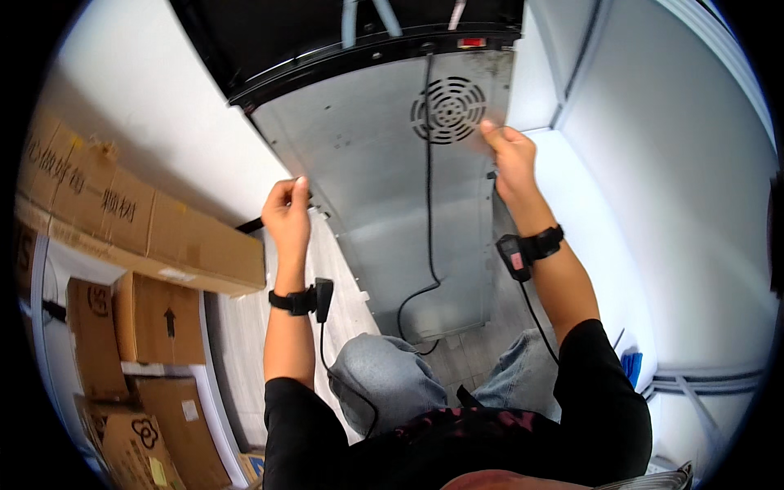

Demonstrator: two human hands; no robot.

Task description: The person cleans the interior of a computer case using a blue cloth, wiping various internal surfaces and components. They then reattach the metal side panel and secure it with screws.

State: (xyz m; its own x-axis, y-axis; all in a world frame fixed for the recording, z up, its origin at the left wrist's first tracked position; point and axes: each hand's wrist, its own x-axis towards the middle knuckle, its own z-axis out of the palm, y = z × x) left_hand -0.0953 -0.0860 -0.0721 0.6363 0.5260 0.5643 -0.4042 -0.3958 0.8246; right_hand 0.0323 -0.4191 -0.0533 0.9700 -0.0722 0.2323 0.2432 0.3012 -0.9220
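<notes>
A tall grey metal cabinet (367, 188) with a black top section stands in front of me, its panel facing me. At its left edge is my left hand (287, 214), thumb pressed against curled fingers; what they pinch, if anything, is hidden. My right hand (513, 159) grips the cabinet's right edge, its thumb against the panel beside the round slotted vent (448, 110). Down the middle of the panel hangs a black power cord (429, 196), curling near the bottom. A red switch (471, 43) sits on the black rim above the vent.
On my left, a long cardboard box (163, 233) lies above a shelf of several brown cartons (167, 318). White panels (670, 163) rise on the right. Blue gloves or cloth (631, 369) lie low at right. My jeans-clad knees (380, 371) are close to the cabinet. Cables trail from both wristbands.
</notes>
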